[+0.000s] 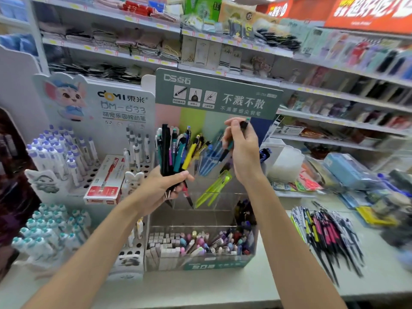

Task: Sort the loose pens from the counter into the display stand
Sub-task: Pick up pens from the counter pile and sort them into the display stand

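Your right hand (242, 150) pinches one teal-and-black plastic pen (229, 145) in curled fingers (231, 124), long axis 1-to-7 o'clock, tip aimed at the clear acrylic display stand (189, 217) at 6 o'clock. Your left hand (165, 186) grips an upright mixed pen bundle (176, 148). Loose pens (323, 230) lie on the tabletop (223, 284) at 4 o'clock.

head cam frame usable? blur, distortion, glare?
Head view: motion blur is worst at the right edge, smearing the loose pens on the counter; the centre is sharper, with the left hand gripping a pen bundle and the right hand pinching one pen readable; the wide angle bows the shelves; lighting is flat, with no hard shadows or strong glare.
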The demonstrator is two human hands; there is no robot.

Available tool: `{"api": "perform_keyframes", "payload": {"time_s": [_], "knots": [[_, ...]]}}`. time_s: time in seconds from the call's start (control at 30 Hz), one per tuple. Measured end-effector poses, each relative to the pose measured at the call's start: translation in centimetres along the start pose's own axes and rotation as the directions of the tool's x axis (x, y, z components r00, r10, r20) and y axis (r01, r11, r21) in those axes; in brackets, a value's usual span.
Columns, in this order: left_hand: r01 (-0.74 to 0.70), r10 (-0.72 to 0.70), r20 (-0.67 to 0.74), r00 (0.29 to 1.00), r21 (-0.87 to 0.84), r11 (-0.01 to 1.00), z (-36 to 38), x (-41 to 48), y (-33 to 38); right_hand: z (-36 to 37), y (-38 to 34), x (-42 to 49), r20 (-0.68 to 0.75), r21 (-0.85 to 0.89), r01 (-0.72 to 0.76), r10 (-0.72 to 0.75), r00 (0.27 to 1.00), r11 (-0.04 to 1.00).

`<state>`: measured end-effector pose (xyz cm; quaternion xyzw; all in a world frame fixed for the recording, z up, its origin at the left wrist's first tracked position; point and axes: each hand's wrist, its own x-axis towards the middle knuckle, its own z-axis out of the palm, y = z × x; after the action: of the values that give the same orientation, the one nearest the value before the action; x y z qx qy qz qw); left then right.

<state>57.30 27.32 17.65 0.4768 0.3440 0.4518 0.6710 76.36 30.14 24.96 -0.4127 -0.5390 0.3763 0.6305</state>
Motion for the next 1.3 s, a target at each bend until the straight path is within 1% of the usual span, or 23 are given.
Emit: {"api": "perform_keyframes", "payload": {"time_s": [0.03,0.07,0.1,0.13,0.17,0.2,0.33,0.43,0.47,0.5,0.57,0.6,0.67,0.7,0.73,0.77,0.8,0.87,0.97,1.03,1.17,1.23,1.3], "knots": [[0.006,-0.006,0.006,1.0,0.021,1.0,0.2,0.1,-0.2,-0.2,-0.1,-0.1,0.084,-0.136,0.068,-0.056,0.995,0.988],[0.011,-0.012,0.018,1.0,0.038,0.999,0.4,0.2,-0.4,-0.1,0.0,-0.5,0.201,-0.273,0.112,-0.057,0.978,0.955],[0.015,-0.016,0.032,0.999,0.05,0.999,0.7,0.3,-0.5,0.1,0.1,-0.8,0.297,-0.395,0.145,-0.023,0.955,0.907],[0.017,-0.019,0.047,0.999,0.056,0.998,1.1,0.4,-0.6,0.2,0.4,-1.0,0.357,-0.488,0.168,0.02,0.934,0.857],[0.018,-0.022,0.058,0.998,0.06,0.998,1.4,0.5,-0.7,0.2,0.7,-1.1,0.377,-0.541,0.175,0.051,0.925,0.823],[0.02,-0.025,0.065,0.998,0.064,0.998,1.6,0.5,-0.8,0.2,0.9,-1.2,0.371,-0.553,0.168,0.061,0.927,0.816],[0.011,-0.015,0.066,0.998,0.058,0.998,1.8,0.6,-1.3,-0.8,1.1,-1.1,0.295,-0.494,0.105,0.053,0.954,0.863],[0.008,-0.008,0.09,0.996,-0.006,1.0,1.7,0.8,-1.4,-0.8,1.4,-1.6,0.28,-0.366,0.048,0.061,0.958,0.929],[0.01,-0.007,0.114,0.993,-0.023,1.0,1.8,0.9,-1.4,-0.6,1.6,-1.7,0.244,-0.315,0.038,0.043,0.969,0.948],[0.011,-0.008,0.131,0.991,-0.029,1.0,1.8,1.0,-1.5,-0.4,1.7,-1.6,0.173,-0.251,0.018,0.027,0.985,0.968],[0.024,-0.02,0.131,0.991,-0.032,0.999,1.9,1.1,-1.8,-0.6,1.7,-0.9,-0.042,-0.045,-0.051,0.049,0.998,0.998],[0.036,-0.031,0.119,0.992,-0.038,0.999,2.0,1.0,-2.0,-1.1,1.5,-0.2,-0.135,0.087,-0.083,0.094,0.986,0.993],[0.064,-0.057,0.092,0.994,-0.083,0.994,2.0,0.9,-2.4,-2.6,1.1,0.8,-0.216,0.369,-0.112,0.202,0.955,0.923],[0.078,-0.069,0.082,0.994,-0.115,0.99,2.0,1.0,-2.6,-3.5,1.0,1.1,-0.229,0.463,-0.1,0.228,0.946,0.881],[0.087,-0.077,0.074,0.994,-0.142,0.986,2.0,1.0,-2.7,-4.4,1.1,1.1,-0.245,0.504,-0.083,0.235,0.941,0.86],[0.093,-0.083,0.068,0.994,-0.162,0.982,2.1,1.1,-2.9,-5.2,1.3,0.9,-0.271,0.492,-0.069,0.228,0.935,0.868],[0.095,-0.086,0.063,0.994,-0.17,0.981,2.2,1.2,-3.1,-6.1,1.7,0.6,-0.312,0.434,-0.059,0.212,0.926,0.899],[0.103,-0.097,0.046,0.994,-0.158,0.982,2.6,1.3,-3.5,-7.7,2.9,0.0,-0.39,0.266,-0.048,0.153,0.908,0.963],[0.121,-0.118,0.025,0.993,-0.129,0.984,3.1,1.5,-4.2,-9.0,5.4,-0.6,-0.435,0.137,-0.071,0.124,0.892,0.988],[0.131,-0.13,0.017,0.991,-0.11,0.985,3.4,1.6,-4.8,-8.8,6.9,-0.9,-0.444,0.086,-0.1,0.128,0.887,0.991],[0.132,-0.132,0.004,0.991,-0.019,0.991,3.6,1.7,-5.7,-7.5,10.0,-1.6,-0.41,-0.014,-0.213,0.188,0.892,0.977],[0.133,-0.133,0.004,0.991,0.008,0.991,3.5,1.6,-6.0,-7.0,11.4,-2.4,-0.351,-0.146,-0.279,0.214,0.912,0.949],[0.15,-0.15,0.018,0.989,-0.015,0.989,3.2,1.5,-6.2,-6.9,12.3,-3.1,-0.259,-0.271,-0.292,0.223,0.94,0.917]]}}
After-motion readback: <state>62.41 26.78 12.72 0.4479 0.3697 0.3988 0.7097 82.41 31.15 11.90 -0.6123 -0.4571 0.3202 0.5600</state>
